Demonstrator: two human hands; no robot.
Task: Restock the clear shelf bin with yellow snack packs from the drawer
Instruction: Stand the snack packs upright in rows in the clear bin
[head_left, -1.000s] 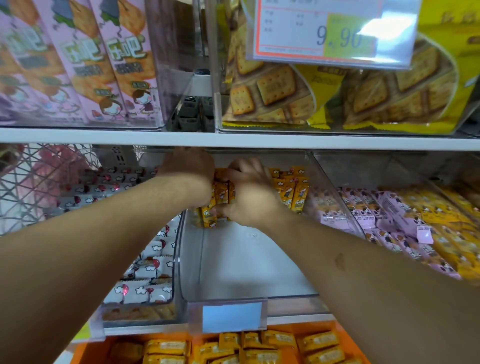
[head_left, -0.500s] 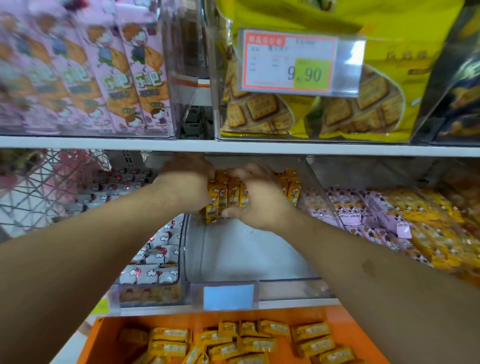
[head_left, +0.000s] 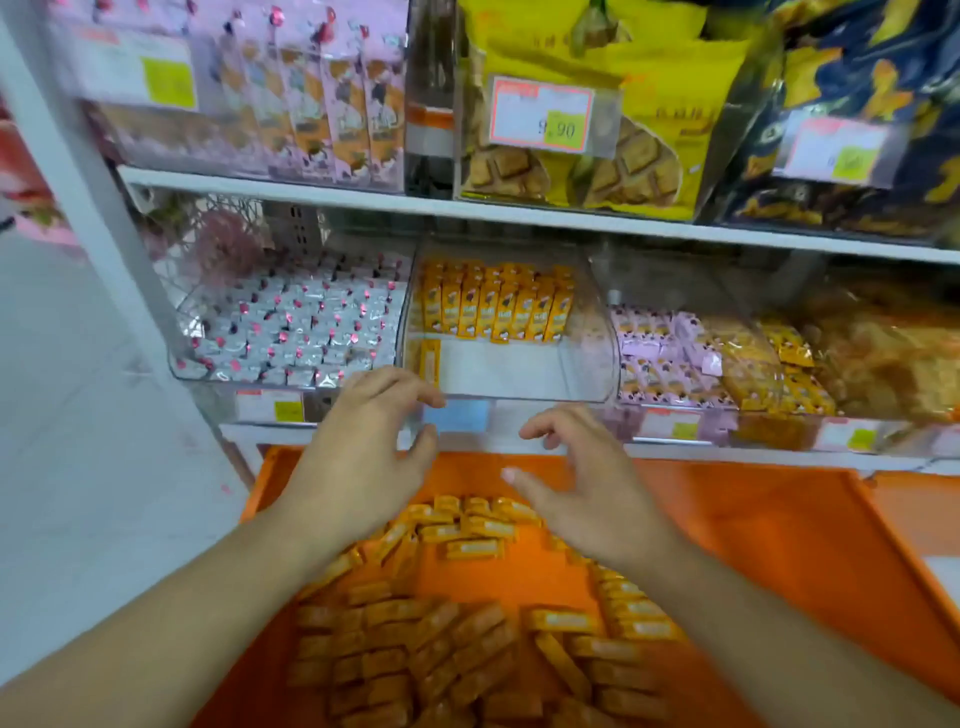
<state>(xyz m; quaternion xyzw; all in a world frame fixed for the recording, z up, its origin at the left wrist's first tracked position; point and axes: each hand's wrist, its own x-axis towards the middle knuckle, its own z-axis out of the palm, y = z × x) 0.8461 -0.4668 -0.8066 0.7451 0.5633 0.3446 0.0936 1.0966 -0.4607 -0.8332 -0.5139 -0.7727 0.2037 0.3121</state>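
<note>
The clear shelf bin (head_left: 597, 358) sits in the middle of the lower shelf. A row of yellow snack packs (head_left: 496, 306) stands upright at its back, and one pack (head_left: 430, 361) lies along its left wall. Below, the orange drawer (head_left: 753, 519) is pulled out with several loose yellow packs (head_left: 467, 634) scattered in it. My left hand (head_left: 363, 457) hovers in front of the bin's lower edge, fingers spread, holding nothing. My right hand (head_left: 587, 478) is beside it above the drawer, also spread and empty.
A bin of white and pink packs (head_left: 296, 332) stands left of the clear bin, and pink and orange packs (head_left: 670, 358) fill the bins to the right. The upper shelf (head_left: 467, 208) holds pink boxes and yellow cracker bags behind a price tag (head_left: 543, 114). A white upright post (head_left: 67, 156) is at left.
Both hands have let go of the yellow packs at the back of the bin and pulled back out to above the drawer. The view has tilted down and the drawer shows more.
</note>
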